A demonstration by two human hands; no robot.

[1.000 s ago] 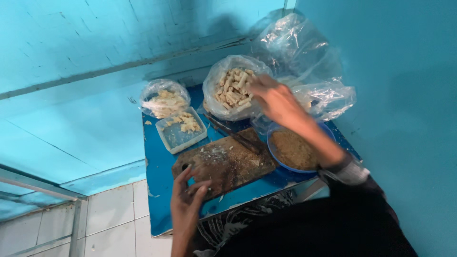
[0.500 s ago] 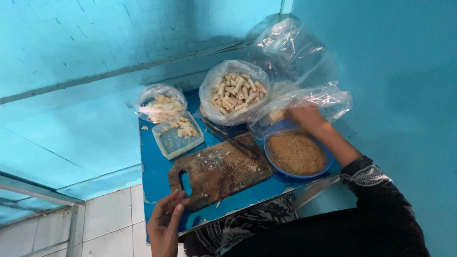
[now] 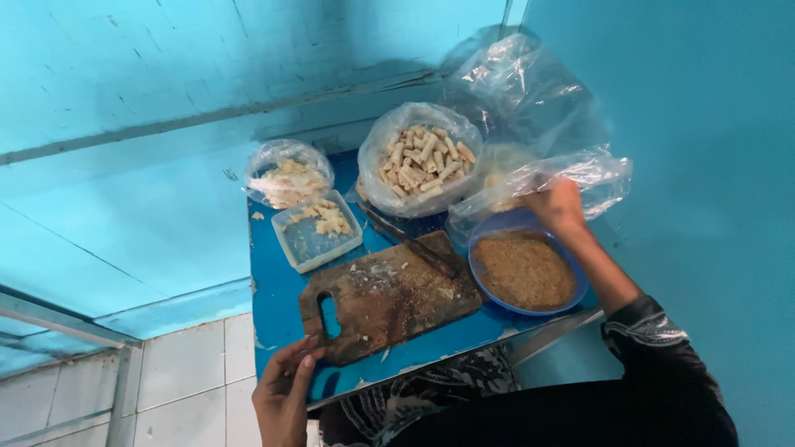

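Observation:
My left hand (image 3: pixel 284 396) rests on the near left corner of the small blue table (image 3: pixel 277 294), fingertips beside the handle end of a worn wooden cutting board (image 3: pixel 387 296). My right hand (image 3: pixel 556 205) reaches past a blue bowl of brown crumbs (image 3: pixel 525 271) to a crumpled clear plastic bag (image 3: pixel 538 178); whether the fingers grip the bag I cannot tell. A knife (image 3: pixel 407 238) lies across the far edge of the board. A clear bag of pale rolled sticks (image 3: pixel 421 159) stands open behind the board.
A clear rectangular tub (image 3: pixel 315 232) with pale scraps and a small bag of similar scraps (image 3: pixel 287 175) sit at the table's far left. Turquoise walls close in at the back and right. White floor tiles (image 3: pixel 186 372) lie to the left, below the table.
My right hand left the bag of rolled sticks and moved right to the crumpled bag beyond the blue bowl. My left hand slid back off the cutting board to the table's near corner.

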